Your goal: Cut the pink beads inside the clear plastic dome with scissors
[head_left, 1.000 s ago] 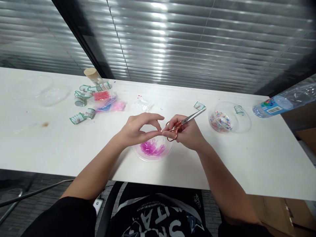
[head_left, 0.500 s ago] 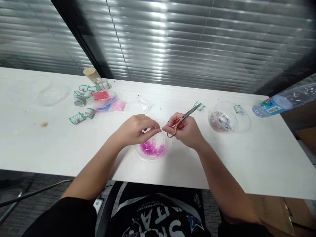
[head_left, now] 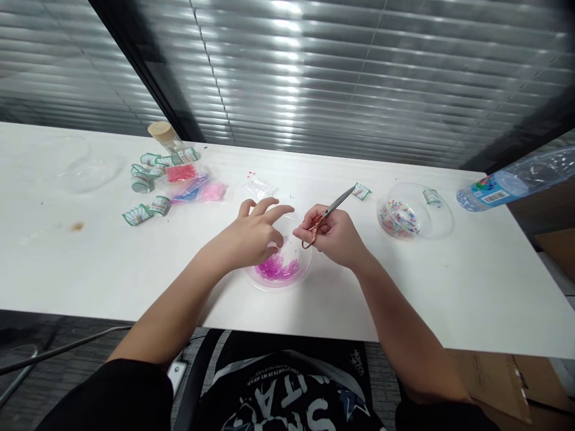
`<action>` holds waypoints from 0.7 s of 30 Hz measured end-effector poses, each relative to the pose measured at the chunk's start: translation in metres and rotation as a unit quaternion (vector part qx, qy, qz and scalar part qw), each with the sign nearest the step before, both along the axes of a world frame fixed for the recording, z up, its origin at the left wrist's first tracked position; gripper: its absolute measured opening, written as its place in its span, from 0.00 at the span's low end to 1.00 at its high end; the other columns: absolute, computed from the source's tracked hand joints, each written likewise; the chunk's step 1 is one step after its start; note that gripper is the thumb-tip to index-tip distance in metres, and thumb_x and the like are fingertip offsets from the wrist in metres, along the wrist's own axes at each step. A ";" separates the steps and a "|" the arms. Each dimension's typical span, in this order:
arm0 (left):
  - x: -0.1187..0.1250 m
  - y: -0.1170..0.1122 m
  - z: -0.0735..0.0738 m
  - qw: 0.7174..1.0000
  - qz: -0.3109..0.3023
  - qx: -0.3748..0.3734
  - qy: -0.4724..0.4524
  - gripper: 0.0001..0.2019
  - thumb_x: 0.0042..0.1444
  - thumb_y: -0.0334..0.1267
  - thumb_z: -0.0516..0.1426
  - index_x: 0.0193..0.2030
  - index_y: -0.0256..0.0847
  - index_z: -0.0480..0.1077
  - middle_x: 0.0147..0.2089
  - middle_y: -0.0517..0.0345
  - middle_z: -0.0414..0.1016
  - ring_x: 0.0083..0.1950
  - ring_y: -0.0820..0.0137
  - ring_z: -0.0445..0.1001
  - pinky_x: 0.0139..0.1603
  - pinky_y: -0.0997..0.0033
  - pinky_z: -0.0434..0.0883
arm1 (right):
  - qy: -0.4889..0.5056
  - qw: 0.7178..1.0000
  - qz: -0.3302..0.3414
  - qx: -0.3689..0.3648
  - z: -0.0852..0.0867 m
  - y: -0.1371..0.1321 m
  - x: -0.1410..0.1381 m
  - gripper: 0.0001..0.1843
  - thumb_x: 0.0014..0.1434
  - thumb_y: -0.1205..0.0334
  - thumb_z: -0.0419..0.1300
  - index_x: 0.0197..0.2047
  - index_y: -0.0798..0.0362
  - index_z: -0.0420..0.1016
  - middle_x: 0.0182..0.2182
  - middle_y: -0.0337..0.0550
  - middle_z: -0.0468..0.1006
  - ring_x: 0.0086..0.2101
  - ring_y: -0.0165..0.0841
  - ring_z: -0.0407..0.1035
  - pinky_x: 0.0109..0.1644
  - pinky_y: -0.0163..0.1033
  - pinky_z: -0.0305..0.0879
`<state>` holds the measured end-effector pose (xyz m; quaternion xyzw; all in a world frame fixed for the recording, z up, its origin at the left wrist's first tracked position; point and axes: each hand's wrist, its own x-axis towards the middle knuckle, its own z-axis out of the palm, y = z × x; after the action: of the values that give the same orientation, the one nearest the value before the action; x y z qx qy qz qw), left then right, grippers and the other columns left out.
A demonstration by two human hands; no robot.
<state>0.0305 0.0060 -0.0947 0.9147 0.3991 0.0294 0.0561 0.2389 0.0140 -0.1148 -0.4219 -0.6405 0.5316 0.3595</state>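
My left hand [head_left: 255, 234] hovers over a small clear dish [head_left: 278, 282] of pink beads [head_left: 277, 267]. Its upper fingers are spread, while the thumb and a lower finger dip toward the beads. Whether they pinch a bead I cannot make out. My right hand [head_left: 335, 236] is closed round a pair of scissors [head_left: 326, 217] with copper-coloured handles. The steel blades point up and to the right. The two hands are a few centimetres apart above the dish's right rim.
A clear bowl [head_left: 415, 212] with mixed coloured beads stands to the right. A plastic water bottle [head_left: 512, 182] lies at the table's right edge. Small bead bags and green-labelled spools [head_left: 173, 179] lie at the back left, beside a corked jar [head_left: 164, 134] and another clear bowl [head_left: 87, 167].
My left hand has opened from a pinch that met the right fingertips and dropped into the dish. The right hand with the scissors has drifted slightly up.
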 end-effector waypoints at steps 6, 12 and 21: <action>0.010 0.001 -0.003 0.999 0.013 0.000 0.031 0.09 0.54 0.31 0.60 0.26 0.44 0.79 0.67 0.54 0.61 0.67 0.47 0.55 0.62 0.36 0.50 | -0.016 1.000 -0.010 0.008 -0.003 0.002 0.001 0.14 0.50 0.55 0.69 0.31 0.52 0.68 0.25 0.37 0.74 0.23 0.29 0.68 0.24 0.34 0.59; 0.014 -0.002 -0.005 0.999 0.001 0.016 0.032 0.12 0.55 0.29 0.60 0.24 0.46 0.79 0.67 0.58 0.61 0.68 0.48 0.53 0.63 0.33 0.46 | -0.019 1.000 -0.014 0.010 -0.003 0.003 0.002 0.14 0.51 0.55 0.68 0.31 0.52 0.69 0.24 0.36 0.72 0.23 0.29 0.67 0.27 0.35 0.62; 0.013 -0.001 -0.008 0.999 -0.022 0.042 -0.011 0.09 0.59 0.33 0.57 0.32 0.43 0.79 0.64 0.51 0.66 0.65 0.48 0.60 0.61 0.35 0.53 | -0.025 0.999 -0.019 0.012 0.001 0.004 0.002 0.14 0.50 0.54 0.68 0.31 0.52 0.69 0.24 0.37 0.72 0.23 0.29 0.66 0.25 0.34 0.59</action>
<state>0.0436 0.0045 -0.1023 0.9245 0.3766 0.0548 0.0223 0.2413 0.0177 -0.1136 -0.4429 -0.6472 0.5064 0.3587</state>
